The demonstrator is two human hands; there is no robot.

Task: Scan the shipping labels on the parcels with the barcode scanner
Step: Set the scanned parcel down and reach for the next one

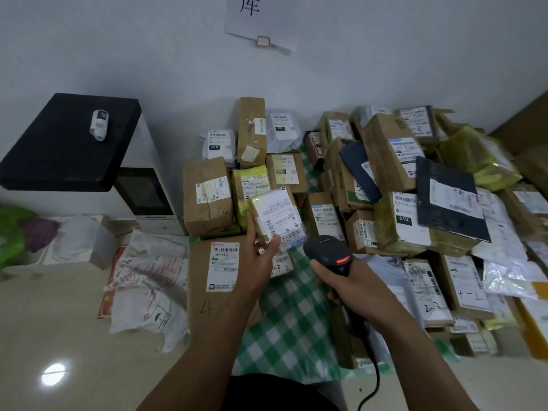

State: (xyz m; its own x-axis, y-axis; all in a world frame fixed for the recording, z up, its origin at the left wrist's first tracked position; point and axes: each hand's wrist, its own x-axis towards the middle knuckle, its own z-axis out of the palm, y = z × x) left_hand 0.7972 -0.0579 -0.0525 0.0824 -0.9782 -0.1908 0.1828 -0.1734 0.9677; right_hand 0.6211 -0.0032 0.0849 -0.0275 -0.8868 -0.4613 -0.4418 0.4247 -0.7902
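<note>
Left hand [258, 256] is up over the pile with a small parcel [268, 229], thumb pressed on its near edge and the other fingers curled behind it, a firm hold. The shipping label [278, 216] faces the camera. The parcel's long axis runs from near right to far left, tilted, and the label's barcode strip sits at the near-right end.

Right hand [353, 287] is wrapped round the handle of the barcode scanner [327, 253], fingers closed on it, with a red light glowing on the head. The cable [375, 378] trails back toward the person.

Here's the relation that matters: the label lies just left of the scanner head and a touch farther out, near it but not touching. The barcode end is the end closest to the scanner, so the right hand is the one placed to finish this. By my reading, the head wants only a slight turn to the left to put its beam across those bars.

Everything else waits. More parcels [394, 161] are heaped far and right. A big cardboard box [201, 295] lies near left. The green checked cloth [290, 315] is spread under them on the floor [59, 321]. Plenty of labels to go, I'd say
</note>
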